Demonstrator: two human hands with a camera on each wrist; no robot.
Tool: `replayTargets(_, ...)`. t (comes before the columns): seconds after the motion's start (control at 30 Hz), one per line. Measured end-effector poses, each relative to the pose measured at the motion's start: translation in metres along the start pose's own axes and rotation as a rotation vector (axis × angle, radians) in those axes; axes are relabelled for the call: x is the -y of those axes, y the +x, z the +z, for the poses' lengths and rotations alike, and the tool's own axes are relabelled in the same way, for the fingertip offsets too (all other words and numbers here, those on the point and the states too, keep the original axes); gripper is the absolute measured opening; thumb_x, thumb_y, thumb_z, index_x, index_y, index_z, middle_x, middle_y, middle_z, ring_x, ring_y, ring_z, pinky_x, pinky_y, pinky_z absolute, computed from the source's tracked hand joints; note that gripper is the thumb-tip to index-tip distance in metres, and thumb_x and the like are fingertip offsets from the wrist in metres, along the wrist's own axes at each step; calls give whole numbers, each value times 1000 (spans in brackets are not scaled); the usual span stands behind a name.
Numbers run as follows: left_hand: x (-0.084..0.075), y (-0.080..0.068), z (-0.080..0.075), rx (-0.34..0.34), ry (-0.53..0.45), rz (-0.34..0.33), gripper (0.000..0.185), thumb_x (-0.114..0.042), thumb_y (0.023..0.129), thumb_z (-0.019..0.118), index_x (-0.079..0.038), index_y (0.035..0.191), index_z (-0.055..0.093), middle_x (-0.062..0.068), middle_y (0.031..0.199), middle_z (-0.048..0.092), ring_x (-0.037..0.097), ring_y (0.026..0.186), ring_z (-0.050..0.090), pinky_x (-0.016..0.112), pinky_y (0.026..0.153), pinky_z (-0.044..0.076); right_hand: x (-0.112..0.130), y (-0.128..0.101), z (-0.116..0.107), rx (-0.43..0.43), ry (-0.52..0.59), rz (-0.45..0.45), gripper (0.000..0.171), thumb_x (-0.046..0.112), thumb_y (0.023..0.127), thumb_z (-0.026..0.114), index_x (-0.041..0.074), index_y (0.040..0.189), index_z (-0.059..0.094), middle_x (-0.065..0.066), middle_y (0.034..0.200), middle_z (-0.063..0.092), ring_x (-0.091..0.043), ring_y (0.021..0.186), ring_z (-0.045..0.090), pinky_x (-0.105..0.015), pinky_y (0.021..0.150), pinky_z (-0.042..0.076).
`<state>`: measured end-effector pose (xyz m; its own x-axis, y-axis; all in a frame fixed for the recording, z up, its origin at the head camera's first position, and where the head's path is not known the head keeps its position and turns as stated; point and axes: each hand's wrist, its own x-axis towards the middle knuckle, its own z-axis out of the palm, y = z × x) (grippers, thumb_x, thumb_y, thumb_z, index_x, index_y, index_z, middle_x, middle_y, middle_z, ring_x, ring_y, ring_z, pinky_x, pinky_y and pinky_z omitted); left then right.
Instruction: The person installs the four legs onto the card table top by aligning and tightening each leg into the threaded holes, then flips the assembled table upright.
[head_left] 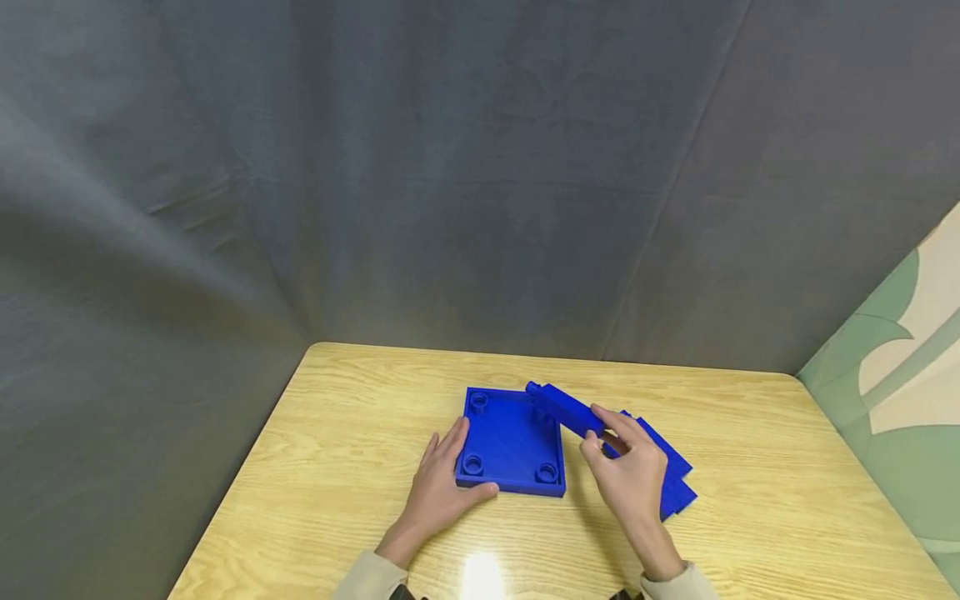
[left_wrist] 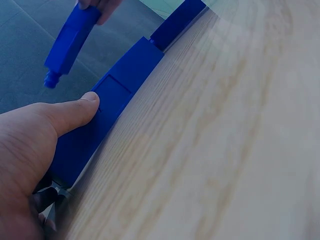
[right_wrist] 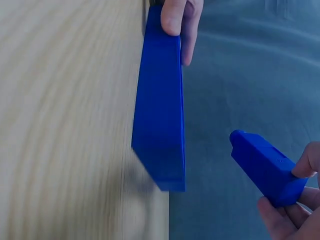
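A square blue tray-like base with raised rims lies flat on the table, with round sockets at its corners. Its front-left corner is held by my left hand, thumb along the front side and fingers at the left side. My right hand pinches one end of a blue bar between thumb and fingers. The bar is tilted in the air, and its round ridged peg points toward the base's back-right corner. In the right wrist view the bar's peg stands apart from the base. The bar hides the back-right socket.
Several more blue pieces lie together on the wooden table, right of the base and partly behind my right hand. Grey cloth hangs behind the table, and a green leaf-patterned surface borders the right edge.
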<state>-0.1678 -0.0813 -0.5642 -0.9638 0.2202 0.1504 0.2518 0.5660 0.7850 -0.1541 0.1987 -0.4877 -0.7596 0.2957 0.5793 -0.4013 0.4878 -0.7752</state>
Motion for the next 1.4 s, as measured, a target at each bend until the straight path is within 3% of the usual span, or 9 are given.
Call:
replayTargets(0.27,-2,3,2,6,20,31,118,-58,86,89,-6,175,31,14,181,32,54,166,20,69,136,15,6,13,22,33,55,36,39,-16,83,75,-3,118,85,-16,113,82,3,99,71,-13,86,62)
replayTargets(0.57,-3,1,2,11,17,21,117,-58,87,89,-6,175,31,14,181,31,57,165,20,73,133,18,7,24,45,50,227,100,36,-16,85,77,-6,119,83,-21,117,80,-8,99,69,-14,88,62)
replayTargets(0.83,-2,2,1,4,27,23,117,-60,87,88,-7,175,32,14,181,32,57,165,20,73,133,19,13,31,62,53,246,120,39,-11,89,83,-1,126,83,-20,123,80,-5,104,71,-12,91,60)
replayTargets(1.13,0,-1,-1,-2,26,22,117,-58,87,89,-7,175,32,14,181,32,58,164,21,74,133,19,13,43,82,104,231,98,38,-6,90,86,-3,128,81,-19,123,81,-33,108,77,-13,92,60)
replayTargets(1.23,-1,0,-1,-5,24,32,116,-58,87,89,-6,175,33,14,180,33,57,164,21,72,134,19,11,47,88,154,191,61,38,-3,91,86,-3,129,81,-20,126,80,-39,109,79,-20,93,63)
replayTargets(1.4,-1,0,0,5,24,32,116,-59,88,88,-7,175,32,14,180,33,56,165,21,72,134,18,9,51,93,228,88,15,39,1,93,84,-2,131,80,-21,127,80,-38,108,80,-44,94,68)
